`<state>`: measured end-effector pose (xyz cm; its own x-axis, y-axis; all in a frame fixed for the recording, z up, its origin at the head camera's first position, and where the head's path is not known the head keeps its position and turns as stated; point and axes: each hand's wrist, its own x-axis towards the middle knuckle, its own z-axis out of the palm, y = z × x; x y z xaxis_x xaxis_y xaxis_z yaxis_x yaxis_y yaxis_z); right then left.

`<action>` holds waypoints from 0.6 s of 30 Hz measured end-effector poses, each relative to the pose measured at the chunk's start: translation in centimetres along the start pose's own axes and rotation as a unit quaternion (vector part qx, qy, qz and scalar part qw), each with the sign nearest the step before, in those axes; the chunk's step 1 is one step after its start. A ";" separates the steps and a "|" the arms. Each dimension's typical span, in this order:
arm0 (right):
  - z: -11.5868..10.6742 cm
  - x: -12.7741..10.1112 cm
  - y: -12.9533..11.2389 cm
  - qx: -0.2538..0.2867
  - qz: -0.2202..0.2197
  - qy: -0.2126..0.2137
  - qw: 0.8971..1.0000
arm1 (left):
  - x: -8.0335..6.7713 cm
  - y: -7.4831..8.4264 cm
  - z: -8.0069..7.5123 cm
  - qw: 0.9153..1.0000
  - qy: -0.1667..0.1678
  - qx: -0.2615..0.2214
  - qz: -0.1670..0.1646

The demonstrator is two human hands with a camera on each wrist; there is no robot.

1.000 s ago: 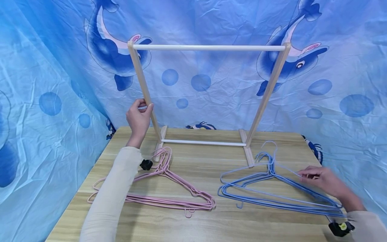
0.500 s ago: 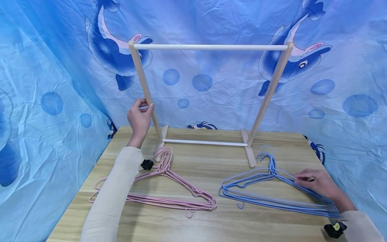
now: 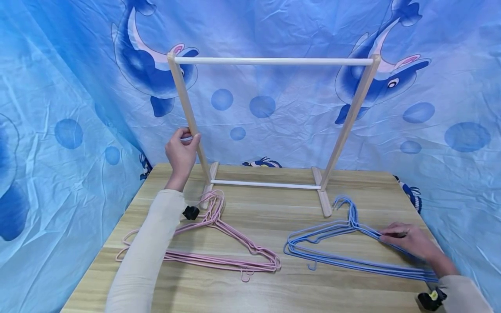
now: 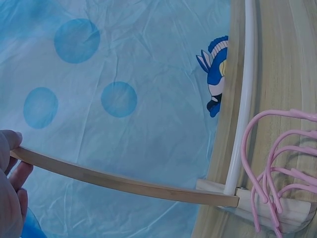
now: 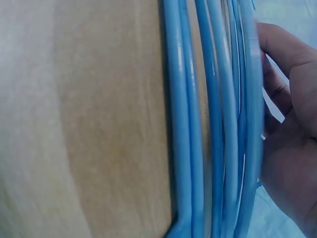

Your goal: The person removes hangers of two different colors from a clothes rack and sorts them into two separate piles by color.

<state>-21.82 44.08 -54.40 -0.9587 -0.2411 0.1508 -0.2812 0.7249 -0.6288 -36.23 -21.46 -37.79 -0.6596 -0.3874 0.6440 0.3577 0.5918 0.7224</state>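
My left hand [image 3: 182, 150] pinches the left wooden post [image 3: 183, 95] of a small clothes rack about midway up. The same post [image 4: 124, 183] slants across the left wrist view, its upper end between thumb and fingers. At the right, my right hand [image 3: 412, 241] pinches the right arm of a blue clothes hanger [image 3: 354, 224] in a stack lying on the table. In the right wrist view, several blue hangers [image 5: 180, 124] run side by side, with thumb and fingers at the outermost one. Part of the stack's right end is hidden behind the hand.
Several pink hangers [image 3: 213, 219] lie stacked at the left, partly under my left forearm, hooks near the rack's left foot. A white top rail [image 3: 274, 61] and lower rail [image 3: 266, 184] join the posts. Blue dolphin-print cloth [image 3: 262, 134] hangs behind the wooden table [image 3: 258, 221].
My right hand has come down slightly to the left, lowering the top blue hanger from above the stack until it lines up with the others. My left hand stays on the post.
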 end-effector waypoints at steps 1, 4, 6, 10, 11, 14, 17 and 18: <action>0.0 0.0 -0.1 -0.004 0.005 0.000 1.000 | 0.0 0.0 0.0 1.000 -0.001 0.000 0.001; -0.1 0.2 -0.3 -0.021 0.020 -0.013 1.000 | 0.1 0.0 0.1 1.000 0.000 -0.002 0.002; -0.3 0.3 -0.5 -0.029 0.049 -0.026 0.998 | 0.1 -0.1 0.3 1.000 -0.001 -0.002 0.003; -0.8 0.7 -1.5 -0.042 0.099 -0.042 0.993 | 0.1 -0.3 0.3 1.000 -0.012 -0.008 0.000; -0.9 0.8 -1.9 -0.048 0.104 -0.037 0.993 | 0.1 -0.4 0.3 1.000 -0.016 -0.010 0.000; -1.1 1.4 -3.3 -0.058 0.088 0.000 0.995 | 0.1 -0.7 0.0 0.999 -0.032 -0.018 0.003; -1.3 1.9 -5.3 -0.058 0.061 0.055 0.995 | 0.0 -1.2 -0.3 0.998 -0.052 -0.025 0.011; -1.3 2.1 -6.0 -0.054 0.052 0.072 0.995 | 0.0 -1.3 -0.4 0.998 -0.060 -0.030 0.014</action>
<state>-22.24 40.04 -49.28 -0.9766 -0.0723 0.2026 -0.1763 0.8083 -0.5618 -36.42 -22.54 -38.65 -0.7225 -0.2820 0.6312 0.4130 0.5561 0.7212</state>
